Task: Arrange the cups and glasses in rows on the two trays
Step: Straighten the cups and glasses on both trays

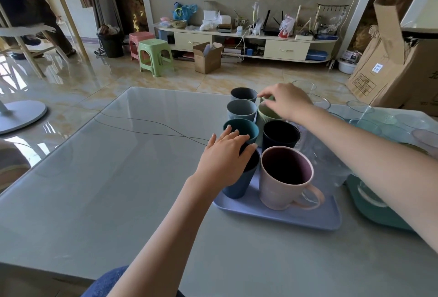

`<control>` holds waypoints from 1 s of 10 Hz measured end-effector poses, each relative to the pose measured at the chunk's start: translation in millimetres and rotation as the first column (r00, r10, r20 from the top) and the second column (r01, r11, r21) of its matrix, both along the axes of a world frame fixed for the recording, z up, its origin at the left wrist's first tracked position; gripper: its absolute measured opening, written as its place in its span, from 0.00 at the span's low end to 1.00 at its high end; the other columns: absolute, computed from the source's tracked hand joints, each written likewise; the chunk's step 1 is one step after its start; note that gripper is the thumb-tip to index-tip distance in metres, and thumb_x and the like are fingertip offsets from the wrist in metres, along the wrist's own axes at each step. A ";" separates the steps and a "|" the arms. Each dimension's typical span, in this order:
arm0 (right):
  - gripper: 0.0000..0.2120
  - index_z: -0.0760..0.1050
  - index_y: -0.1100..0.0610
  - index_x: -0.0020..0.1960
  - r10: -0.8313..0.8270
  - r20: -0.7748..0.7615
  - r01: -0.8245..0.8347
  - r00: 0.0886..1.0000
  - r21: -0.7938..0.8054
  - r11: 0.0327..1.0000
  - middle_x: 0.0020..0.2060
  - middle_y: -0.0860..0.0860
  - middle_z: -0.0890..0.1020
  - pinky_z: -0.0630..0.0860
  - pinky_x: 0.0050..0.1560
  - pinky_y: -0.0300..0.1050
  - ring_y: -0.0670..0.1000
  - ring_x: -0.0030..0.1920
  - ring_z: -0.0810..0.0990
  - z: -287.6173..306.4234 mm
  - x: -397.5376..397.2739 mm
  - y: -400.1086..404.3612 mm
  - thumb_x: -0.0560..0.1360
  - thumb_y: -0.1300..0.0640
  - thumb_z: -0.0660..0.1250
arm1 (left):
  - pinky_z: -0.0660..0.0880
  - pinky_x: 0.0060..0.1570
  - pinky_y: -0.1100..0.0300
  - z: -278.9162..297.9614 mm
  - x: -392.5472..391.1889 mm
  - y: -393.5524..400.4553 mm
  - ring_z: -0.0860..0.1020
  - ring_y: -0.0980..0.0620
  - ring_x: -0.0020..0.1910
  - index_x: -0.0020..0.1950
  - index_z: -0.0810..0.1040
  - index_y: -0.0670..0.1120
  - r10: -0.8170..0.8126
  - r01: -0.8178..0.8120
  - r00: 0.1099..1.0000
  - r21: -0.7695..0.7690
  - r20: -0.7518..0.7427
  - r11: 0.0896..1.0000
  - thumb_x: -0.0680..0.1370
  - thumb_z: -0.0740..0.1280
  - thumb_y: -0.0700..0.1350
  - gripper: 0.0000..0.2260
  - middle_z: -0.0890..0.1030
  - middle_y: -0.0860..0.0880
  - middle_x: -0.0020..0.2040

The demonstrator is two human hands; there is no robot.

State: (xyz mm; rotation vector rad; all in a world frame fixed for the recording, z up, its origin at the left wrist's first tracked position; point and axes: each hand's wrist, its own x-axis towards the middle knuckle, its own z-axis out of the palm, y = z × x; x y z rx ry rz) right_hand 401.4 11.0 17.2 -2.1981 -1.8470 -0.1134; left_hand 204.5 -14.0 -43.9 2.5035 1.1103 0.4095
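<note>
A lilac tray (305, 219) on the glass table holds two rows of cups. The left row has a blue cup (239, 185), a teal cup (246, 128), a grey ribbed cup (240, 109) and a dark grey cup (243, 94). The right row has a pink mug (279, 185), a navy cup (279, 134) and a light green cup (266, 116). My left hand (225, 157) rests flat over the blue cup's rim. My right hand (288, 100) pinches the rim of a small green cup (265, 99) at the far end. A green tray (369, 209) with clear glasses (360, 109) lies to the right.
The table's left and near parts are bare glass with a thin crack line (147, 128). Beyond the far edge stand a cardboard box (388, 64), plastic stools (154, 56) and a TV cabinet (248, 40). A person sits at the far left.
</note>
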 end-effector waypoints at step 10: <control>0.49 0.51 0.53 0.75 -0.555 -0.111 0.513 0.825 -0.266 0.816 0.66 0.61 0.70 0.73 0.62 0.59 0.62 0.63 0.72 8.8 62.1 -17.6 0.64 0.43 0.76 | 0.45 0.75 0.50 -1.8 1.5 -0.7 0.50 0.52 0.78 0.73 0.65 0.52 0.015 -0.014 1.000 -0.007 0.026 1.000 0.82 0.52 0.56 0.21 0.62 0.50 0.77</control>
